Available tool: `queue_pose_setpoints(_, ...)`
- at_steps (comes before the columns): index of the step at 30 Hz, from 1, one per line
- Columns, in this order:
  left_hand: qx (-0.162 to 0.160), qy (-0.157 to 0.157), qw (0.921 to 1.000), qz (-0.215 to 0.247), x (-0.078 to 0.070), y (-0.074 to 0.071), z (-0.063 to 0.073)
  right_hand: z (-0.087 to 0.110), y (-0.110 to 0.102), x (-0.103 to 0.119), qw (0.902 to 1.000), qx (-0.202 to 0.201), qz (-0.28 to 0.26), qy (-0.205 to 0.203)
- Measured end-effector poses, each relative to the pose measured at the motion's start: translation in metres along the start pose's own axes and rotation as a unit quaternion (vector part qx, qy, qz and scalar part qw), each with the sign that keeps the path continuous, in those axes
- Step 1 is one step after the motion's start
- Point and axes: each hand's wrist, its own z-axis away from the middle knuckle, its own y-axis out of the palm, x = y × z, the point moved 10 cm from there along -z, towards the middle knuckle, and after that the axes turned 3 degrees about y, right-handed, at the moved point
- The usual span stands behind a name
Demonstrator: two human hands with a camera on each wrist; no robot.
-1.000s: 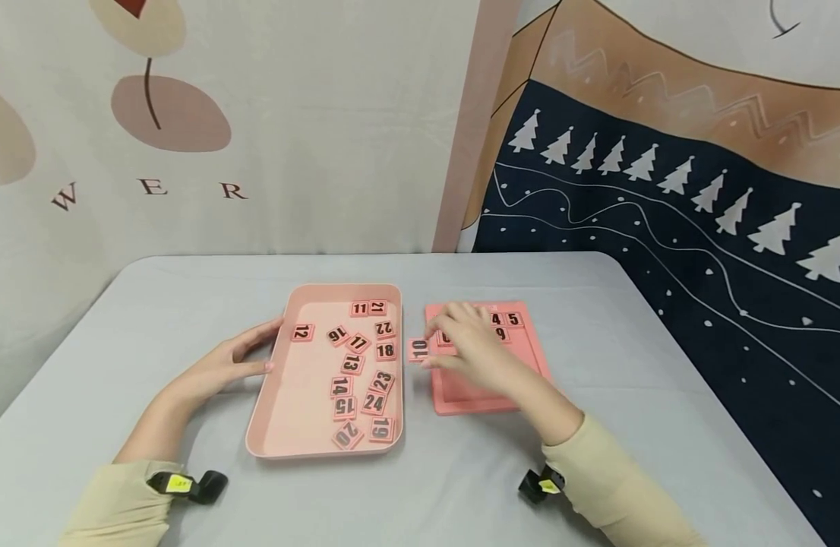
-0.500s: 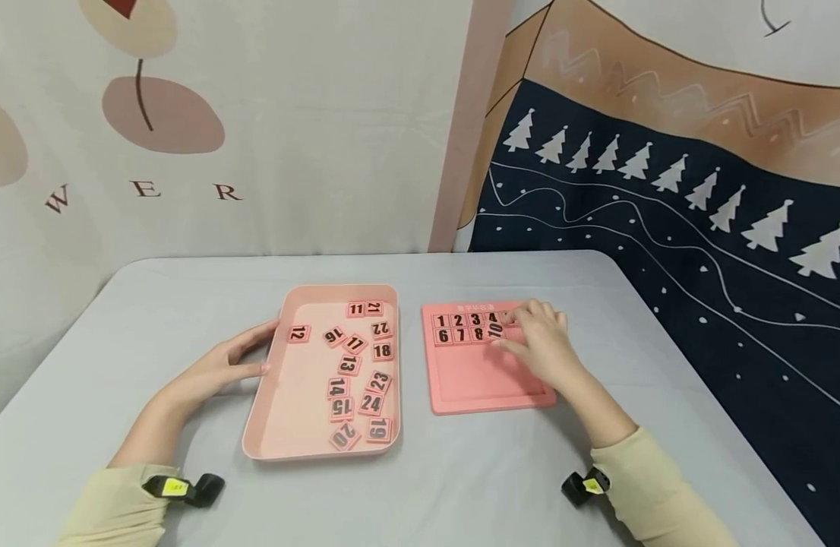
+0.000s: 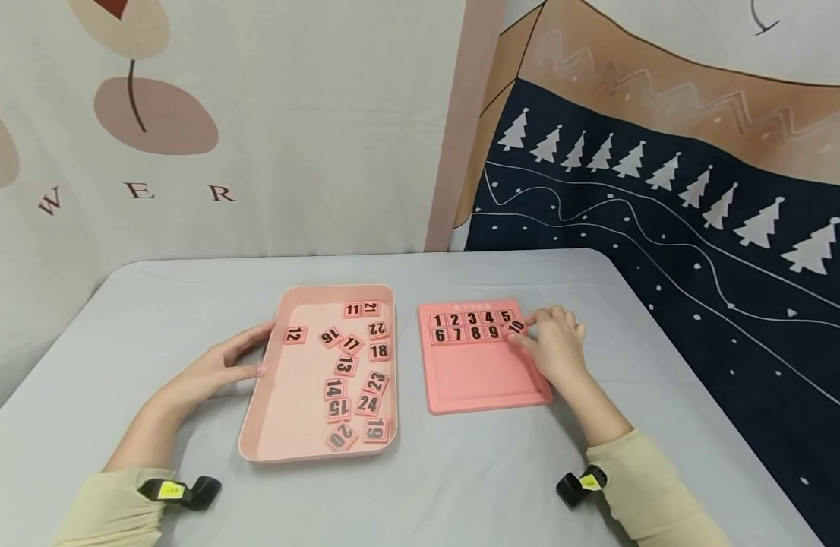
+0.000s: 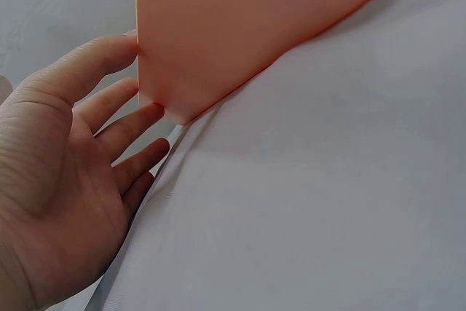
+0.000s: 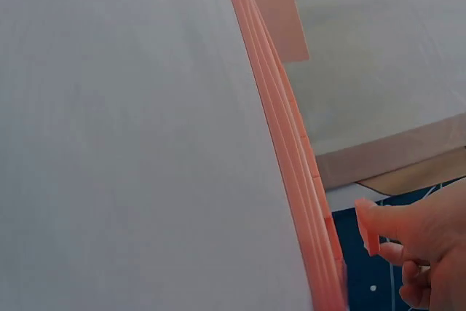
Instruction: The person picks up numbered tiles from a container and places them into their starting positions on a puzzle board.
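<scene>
Bkgd: pale wall cloth point(image 3: 338, 137) w/ letters W, E, R; to its R, a dark cloth point(image 3: 768, 319) w/ white tree prints & wavy lines. Table point(image 3: 475, 479) next, lt grey cover. On it, L of centre, pink tray point(image 3: 290, 403), low-walled; to the R, w/ a gap btw, pink board point(image 3: 484, 376), smaller, flat, rimmed.

Beige L sleeve point(image 3: 112, 505) & R sleeve point(image 3: 652, 486) come in from below. L hand point(image 3: 222, 363): fingers relaxed, nearly straight, fingertips & thumb at tray's L wall, not wrapped round it. R hand point(image 3: 560, 346): by board's R edge, pinching tile 10 point(image 3: 515, 327) btw thumb & finger.

Black L cam point(image 3: 204, 494) & R cam point(image 3: 573, 490) at the wrists, each w/ yellow label.

Tiles point(image 3: 472, 319) smallest: pink edges, black nos. On board: 1–5 top row, 6–9 2nd row, packed close. Tile 10 is tilted, just R of 9, below 5 in head view; R wrist view has it held off the board, a gap btw. In tray: 14 tiles, 11–24, mostly R half, turned various ways; 11 & 21 side by side at far end, 19 & 20 at near end, 12 by itself nr L wall.
</scene>
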Motion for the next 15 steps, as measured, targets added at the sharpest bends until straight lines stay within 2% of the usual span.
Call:
queue_pose_setpoints(8, 0.001, 0.001, 1.0, 0.004, 0.002, 0.0, 0.0, 0.001, 0.012, -0.01, 0.9992, 0.005, 0.005, 0.038)
queue_pose_setpoints(15, 0.001, 0.002, 1.0, 0.005, 0.001, 0.0, 0.0, 0.001, 0.018, -0.012, 0.9983, 0.003, 0.016, 0.055)
